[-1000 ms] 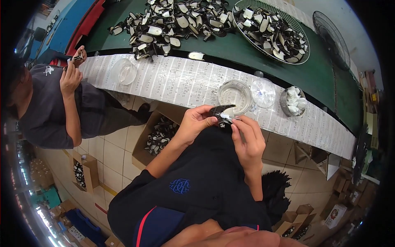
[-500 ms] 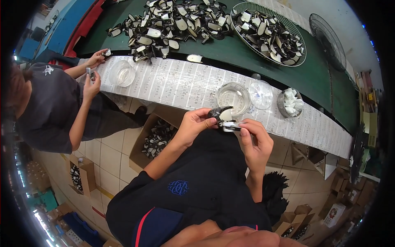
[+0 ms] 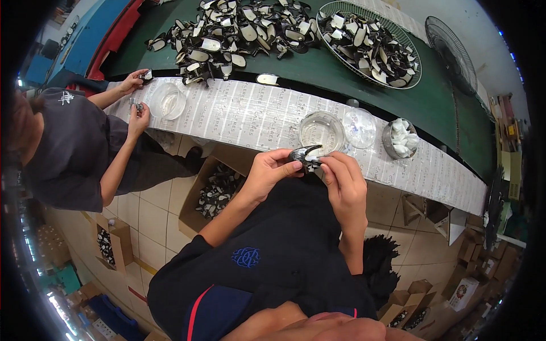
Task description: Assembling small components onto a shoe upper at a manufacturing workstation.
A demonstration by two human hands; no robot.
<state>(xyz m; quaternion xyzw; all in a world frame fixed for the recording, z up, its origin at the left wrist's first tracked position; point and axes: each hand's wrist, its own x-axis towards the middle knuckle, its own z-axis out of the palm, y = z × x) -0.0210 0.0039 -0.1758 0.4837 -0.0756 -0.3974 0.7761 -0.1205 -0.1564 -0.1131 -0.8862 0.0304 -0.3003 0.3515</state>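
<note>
"Listing the held item first: how does it lie?"

"One heel-shaped piece, held up before the torso, on the near side of a clear round tub. Long axis roughly left to right, curved point toward the upper right. Position: between the two hands."

"Hands, and which is nearer?"

"Left hand: thumb and fingers clamped on the rounded left end. Right hand: thumb and fingertips pinched together on the right end. Both touch, so neither is nearer; the left covers more of the body. Pale matter at the right fingertips: too small to identify."

"Materials?"

"Piece: glossy black outside, dull white within. Tub: transparent, thin-walled, probably plastic; a shallow clear dish just beside it. Round tin, metallic-looking, filled with crumpled white wads. Ledge: wrapped in shiny, pale grey printed sheeting."

"Bulk stock?"

"On the green worktop: one loose pile, black with cream, tongue-shaped faces. To its right, one oval-looking wire basket, heaped with similar parts."
</note>
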